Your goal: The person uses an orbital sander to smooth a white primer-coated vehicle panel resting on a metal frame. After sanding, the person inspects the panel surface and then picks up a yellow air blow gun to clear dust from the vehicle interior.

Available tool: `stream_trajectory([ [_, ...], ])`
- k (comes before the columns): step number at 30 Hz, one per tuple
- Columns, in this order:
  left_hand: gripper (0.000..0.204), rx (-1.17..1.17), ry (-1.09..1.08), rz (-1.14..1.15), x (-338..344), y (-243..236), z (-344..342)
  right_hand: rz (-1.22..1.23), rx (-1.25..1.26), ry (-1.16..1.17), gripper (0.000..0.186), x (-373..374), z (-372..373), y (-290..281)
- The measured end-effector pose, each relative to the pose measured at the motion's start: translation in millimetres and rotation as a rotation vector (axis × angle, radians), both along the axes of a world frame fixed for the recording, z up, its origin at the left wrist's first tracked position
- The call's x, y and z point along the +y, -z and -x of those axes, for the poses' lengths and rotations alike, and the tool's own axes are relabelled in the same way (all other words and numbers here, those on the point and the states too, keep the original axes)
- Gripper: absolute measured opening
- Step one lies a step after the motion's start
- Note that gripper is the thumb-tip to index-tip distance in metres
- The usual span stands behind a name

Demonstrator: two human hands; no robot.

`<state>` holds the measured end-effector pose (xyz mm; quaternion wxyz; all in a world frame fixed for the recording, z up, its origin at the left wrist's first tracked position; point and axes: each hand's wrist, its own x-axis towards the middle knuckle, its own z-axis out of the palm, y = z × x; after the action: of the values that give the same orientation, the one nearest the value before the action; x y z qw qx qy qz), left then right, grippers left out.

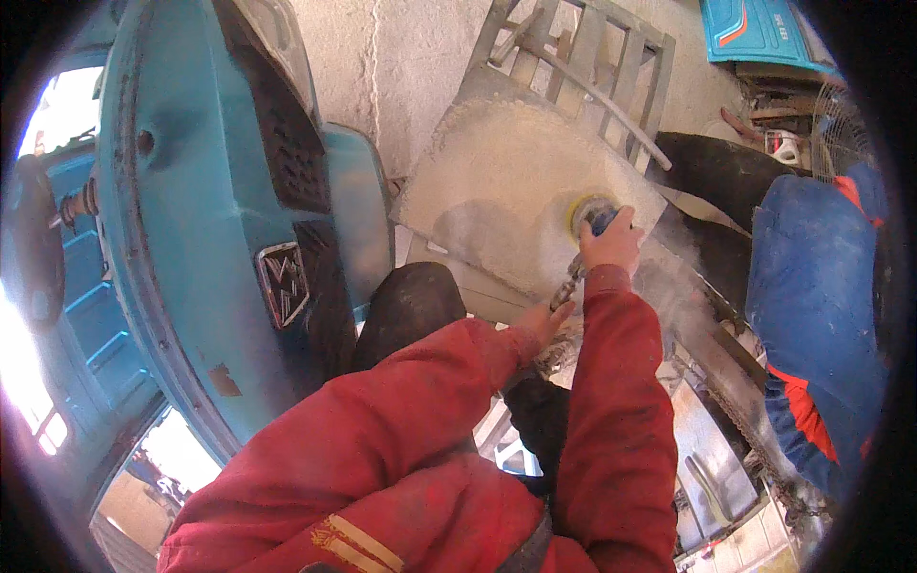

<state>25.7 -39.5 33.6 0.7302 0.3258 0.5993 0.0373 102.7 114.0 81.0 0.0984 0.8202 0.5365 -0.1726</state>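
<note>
A round sander (585, 212) with a yellowish pad edge and a dark blue body rests on a flat panel (506, 162) covered in pale dust. My right hand (616, 244) is closed over the top of the sander. Lower and to the left, my left hand (546, 323) is closed around the sander's hose (570, 283), close behind the tool. The panel is set at an angle, and dust hangs in the air along its right side. Dark stains show faintly through the dust left of the sander.
A turquoise vehicle cab (205, 239) stands close on my left. At the right another person in blue and orange workwear (817, 306) is beside the panel. A slatted rack (592, 67) lies beyond it, and a turquoise panel (759, 31) is at the far right.
</note>
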Motion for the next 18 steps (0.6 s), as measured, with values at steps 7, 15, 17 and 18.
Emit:
stream_trajectory([
  [7, 0.074, -0.019, -0.155, -0.022, 25.6, 22.0, -1.5, -0.025, 0.039, -0.068, 0.071, 41.6, 24.4, 1.9],
  [15, 0.069, -0.063, -0.222, -0.12, 59.9, 17.9, 11.0, -0.068, 0.004, -0.151, 0.073, 72.4, 37.5, 11.0],
  [17, 0.069, -0.08, -0.146, -0.123, 64.6, 10.6, 10.1, -0.041, -0.044, -0.132, 0.073, 71.1, 25.6, 8.9],
  [18, 0.07, -0.076, -0.104, -0.105, 63.9, 6.9, 7.5, -0.032, -0.05, -0.114, 0.074, 68.4, 18.2, 6.8],
])
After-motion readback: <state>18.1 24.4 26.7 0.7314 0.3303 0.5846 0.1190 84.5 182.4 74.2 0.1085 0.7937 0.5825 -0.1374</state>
